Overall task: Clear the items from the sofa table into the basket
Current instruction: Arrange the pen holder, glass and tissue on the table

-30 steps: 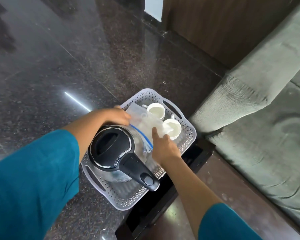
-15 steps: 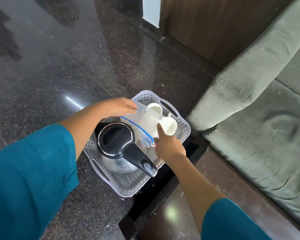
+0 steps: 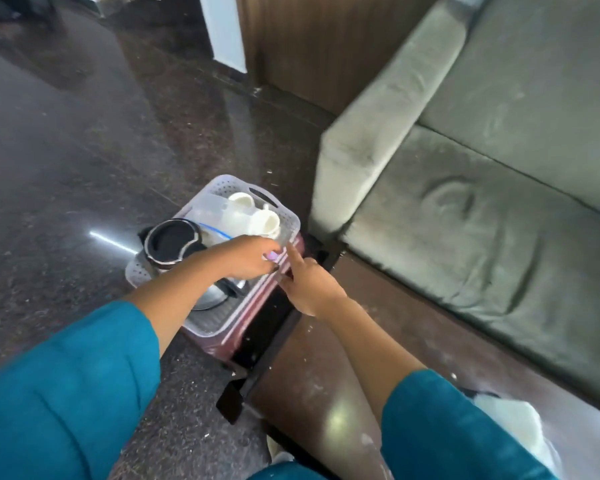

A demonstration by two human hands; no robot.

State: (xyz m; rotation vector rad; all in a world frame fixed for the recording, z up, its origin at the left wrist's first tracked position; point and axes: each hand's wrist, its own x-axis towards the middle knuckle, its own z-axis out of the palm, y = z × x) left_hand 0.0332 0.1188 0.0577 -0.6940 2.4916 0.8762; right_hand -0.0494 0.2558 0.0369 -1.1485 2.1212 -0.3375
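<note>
Basket (image 3: 222, 181) mid-frame's packed (kettle (image 3: 170, 240), cups (image 3: 265, 221), zip bag (image 3: 210, 211)), so steady its rim: L grip (image 3: 252, 256) curled there, can't tell if holding; R grip (image 3: 309, 285) index straight, empty.

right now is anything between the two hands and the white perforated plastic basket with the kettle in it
Nothing visible does. The left hand and right hand are both at the right rim of the white perforated plastic basket, beside the black-lidded steel kettle. Blur hides whether they grip it.
</note>
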